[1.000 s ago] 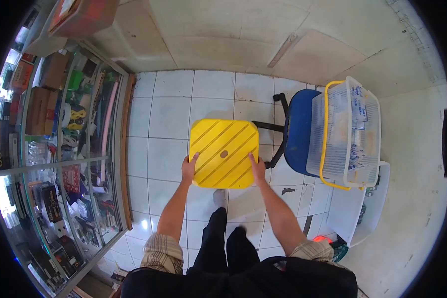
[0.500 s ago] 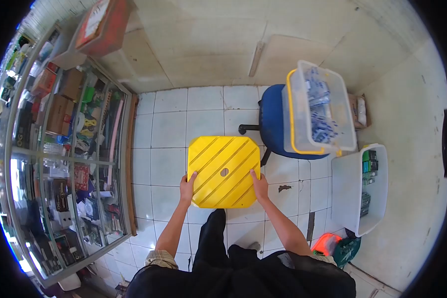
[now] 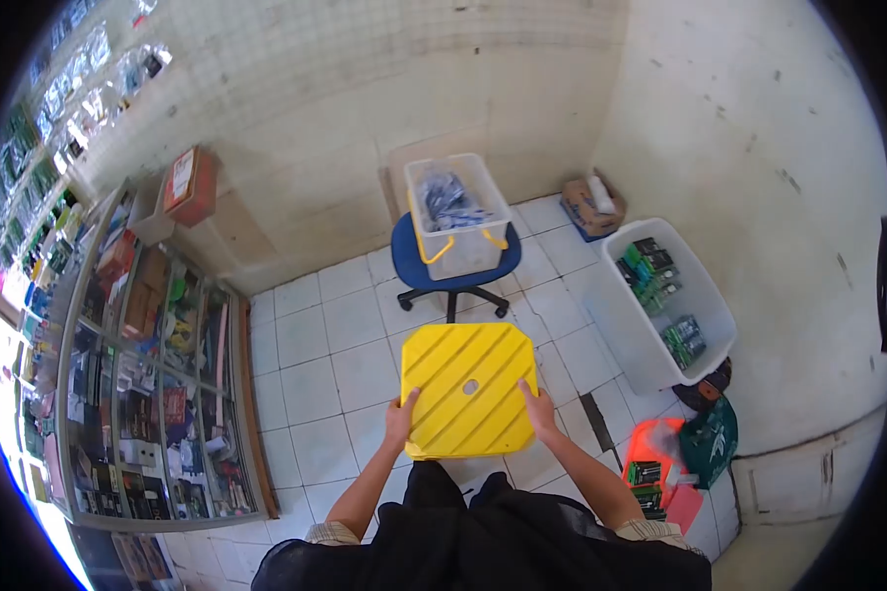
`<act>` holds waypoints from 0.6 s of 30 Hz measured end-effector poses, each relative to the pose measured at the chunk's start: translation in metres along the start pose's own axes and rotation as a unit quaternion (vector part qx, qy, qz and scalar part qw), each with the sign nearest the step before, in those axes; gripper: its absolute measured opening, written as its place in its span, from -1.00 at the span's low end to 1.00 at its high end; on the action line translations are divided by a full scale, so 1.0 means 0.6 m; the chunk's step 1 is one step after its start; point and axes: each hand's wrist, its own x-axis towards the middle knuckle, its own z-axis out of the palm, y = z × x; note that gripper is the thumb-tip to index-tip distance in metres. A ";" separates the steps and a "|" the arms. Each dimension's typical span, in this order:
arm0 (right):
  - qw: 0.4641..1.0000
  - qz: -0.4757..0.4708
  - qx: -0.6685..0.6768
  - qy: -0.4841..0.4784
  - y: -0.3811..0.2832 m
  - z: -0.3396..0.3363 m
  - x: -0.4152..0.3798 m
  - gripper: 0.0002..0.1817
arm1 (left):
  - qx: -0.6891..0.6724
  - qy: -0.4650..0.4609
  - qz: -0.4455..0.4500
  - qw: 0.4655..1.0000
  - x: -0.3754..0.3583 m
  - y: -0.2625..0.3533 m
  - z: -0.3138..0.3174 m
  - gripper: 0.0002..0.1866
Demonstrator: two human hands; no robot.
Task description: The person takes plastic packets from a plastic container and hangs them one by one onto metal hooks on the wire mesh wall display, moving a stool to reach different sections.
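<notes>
Both my hands hold a yellow square stool top (image 3: 470, 394) with cut corners, diagonal ridges and a small hole in its middle. It is in front of my body, above the tiled floor. My left hand (image 3: 401, 420) grips its left edge, thumb on the top face and the other fingers hidden beneath. On the right edge, my right hand (image 3: 539, 412) holds it the same way. Whatever is under the yellow top is hidden.
Ahead, a blue swivel chair (image 3: 409, 266) bears a clear bin (image 3: 463, 258) of packets. A white bin (image 3: 611, 340) with green boxes and a carton (image 3: 586, 212) stand right. An orange container (image 3: 638, 443) and green bag (image 3: 712, 441) lie nearer. A glass cabinet (image 3: 158, 360) is left.
The view has turned right and tilted up, so the chair now appears straight ahead and more of the right bin shows. Both hands still hold the yellow top, now lower in the view.
</notes>
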 end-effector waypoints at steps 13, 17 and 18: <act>0.977 0.003 0.039 0.210 0.056 -0.310 -0.008 -0.32 | 0.079 -0.185 0.066 0.977 -0.069 0.036 0.316 -0.24; 0.980 -0.007 0.056 0.192 0.044 -0.342 0.053 -0.33 | 0.100 -0.140 0.093 0.981 -0.067 0.069 0.374 -0.23; 0.979 -0.019 0.053 0.197 0.037 -0.343 0.068 -0.33 | 0.094 -0.138 0.092 0.982 -0.060 0.074 0.384 -0.23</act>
